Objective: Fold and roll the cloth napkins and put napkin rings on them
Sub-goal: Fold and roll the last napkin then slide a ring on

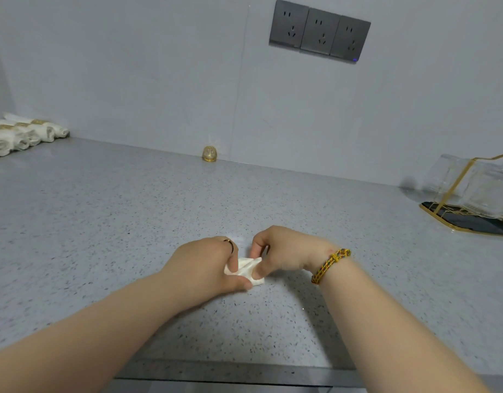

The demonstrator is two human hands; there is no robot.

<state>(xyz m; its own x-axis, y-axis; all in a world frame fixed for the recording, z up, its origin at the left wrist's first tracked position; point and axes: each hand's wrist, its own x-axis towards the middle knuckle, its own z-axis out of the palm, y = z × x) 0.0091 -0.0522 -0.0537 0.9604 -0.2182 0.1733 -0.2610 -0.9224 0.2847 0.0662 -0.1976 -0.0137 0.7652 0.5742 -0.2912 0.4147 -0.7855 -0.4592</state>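
A small white cloth napkin [247, 268] lies bunched on the grey speckled counter [131, 217], mostly hidden between my hands. My left hand [205, 265] presses and pinches its left side, thumb along the near edge. My right hand [281, 252], with a braided bracelet on the wrist, pinches its right side with thumb and fingers. A gold napkin ring [209, 153] stands alone at the back of the counter against the wall. Several rolled white napkins with gold rings [23, 134] lie side by side at the far left.
A clear holder with gold trim on a dark tray [471, 199] stands at the right edge. Three grey wall sockets [319, 31] sit above. The counter's front edge [230, 367] runs just below my forearms.
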